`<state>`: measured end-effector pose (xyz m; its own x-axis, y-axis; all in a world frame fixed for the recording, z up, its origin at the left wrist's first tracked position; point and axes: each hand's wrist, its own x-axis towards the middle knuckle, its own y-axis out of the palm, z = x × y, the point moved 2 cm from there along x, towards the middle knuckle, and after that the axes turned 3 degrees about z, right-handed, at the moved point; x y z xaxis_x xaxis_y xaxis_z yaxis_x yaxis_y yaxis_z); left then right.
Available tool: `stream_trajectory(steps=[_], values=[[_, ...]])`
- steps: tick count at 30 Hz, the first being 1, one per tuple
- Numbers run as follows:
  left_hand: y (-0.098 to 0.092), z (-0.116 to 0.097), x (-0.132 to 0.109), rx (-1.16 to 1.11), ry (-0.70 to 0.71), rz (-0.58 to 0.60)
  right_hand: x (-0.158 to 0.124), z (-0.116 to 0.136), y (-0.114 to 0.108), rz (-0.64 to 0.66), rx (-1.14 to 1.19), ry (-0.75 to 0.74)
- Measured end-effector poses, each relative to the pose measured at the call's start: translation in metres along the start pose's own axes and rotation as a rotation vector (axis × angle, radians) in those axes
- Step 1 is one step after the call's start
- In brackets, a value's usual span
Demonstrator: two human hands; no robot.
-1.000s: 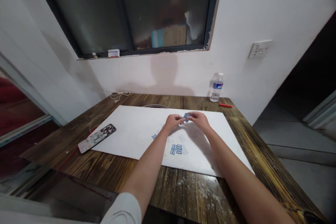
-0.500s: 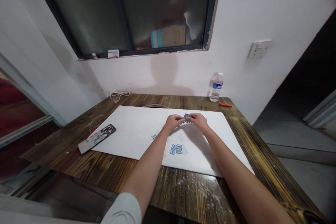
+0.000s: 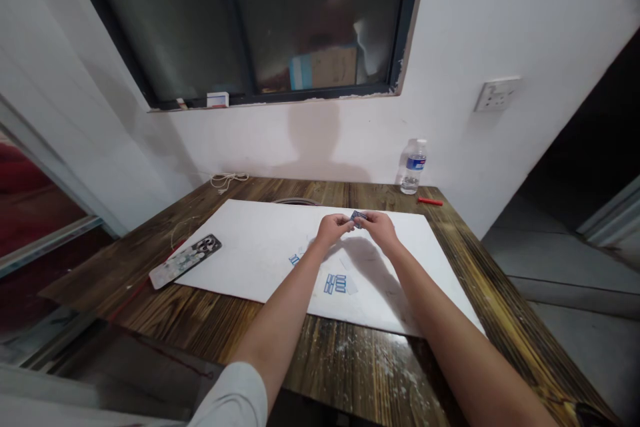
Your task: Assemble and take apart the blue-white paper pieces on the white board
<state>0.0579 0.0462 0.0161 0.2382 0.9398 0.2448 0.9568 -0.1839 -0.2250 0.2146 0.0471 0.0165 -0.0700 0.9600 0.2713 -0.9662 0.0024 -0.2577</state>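
One dark-grained wooden table (image 3: 350,373) fills the lower view, below a dark-framed window (image 3: 240,20) & a white wall (image 3: 550,47) w/ a socket plate (image 3: 497,95); on the table lie a wide white sheet (image 3: 260,247), a coil of white cord (image 3: 229,180) at the far edge, a water bottle (image 3: 413,167) standing far right w/ a red stick (image 3: 430,201) just beside it, & a phone in a patterned case (image 3: 185,261) at the sheet's left edge; on the sheet, a cluster of blue-printed strips (image 3: 336,284) sits near the front, a smaller cluster (image 3: 295,259) to its left; L hand (image 3: 334,230) & R hand (image 3: 381,227) are both narrow, fingers pinched, holding a small blue-printed piece (image 3: 358,216) btwn them near the sheet's far edge, apparently just above it; hands now closer together than a moment ago, less of the piece showing; fingers hide most of it, exact shape can't tell.
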Motion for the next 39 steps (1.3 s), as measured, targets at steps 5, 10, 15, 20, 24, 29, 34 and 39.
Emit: stream_trajectory(steps=[5, 10, 15, 20, 24, 29, 34, 39], values=[[-0.001, -0.019, 0.003, 0.039, 0.046, 0.019, -0.003, 0.02, -0.005, -0.008, 0.092, -0.012], [-0.019, -0.042, -0.004, 0.186, 0.032, 0.069, -0.007, 0.034, 0.006, -0.018, 0.095, -0.048], [-0.039, -0.06, -0.019, 0.418, 0.059, 0.08, -0.014, 0.04, 0.027, 0.0, 0.115, -0.088], [-0.063, -0.059, -0.047, 0.443, 0.004, 0.081, -0.031, 0.044, 0.056, 0.069, 0.165, -0.043], [-0.084, -0.042, -0.072, 0.345, -0.038, 0.112, -0.044, 0.043, 0.081, 0.182, 0.182, -0.05], [-0.104, -0.01, -0.088, 0.147, -0.023, -0.193, -0.054, 0.041, 0.099, 0.289, 0.174, -0.066], [-0.117, 0.004, -0.091, -0.003, -0.089, -0.494, -0.077, 0.048, 0.11, 0.399, -0.303, -0.325], [-0.116, 0.007, -0.09, -0.048, -0.181, -0.5, -0.1, 0.055, 0.119, 0.647, -0.629, -0.578]])
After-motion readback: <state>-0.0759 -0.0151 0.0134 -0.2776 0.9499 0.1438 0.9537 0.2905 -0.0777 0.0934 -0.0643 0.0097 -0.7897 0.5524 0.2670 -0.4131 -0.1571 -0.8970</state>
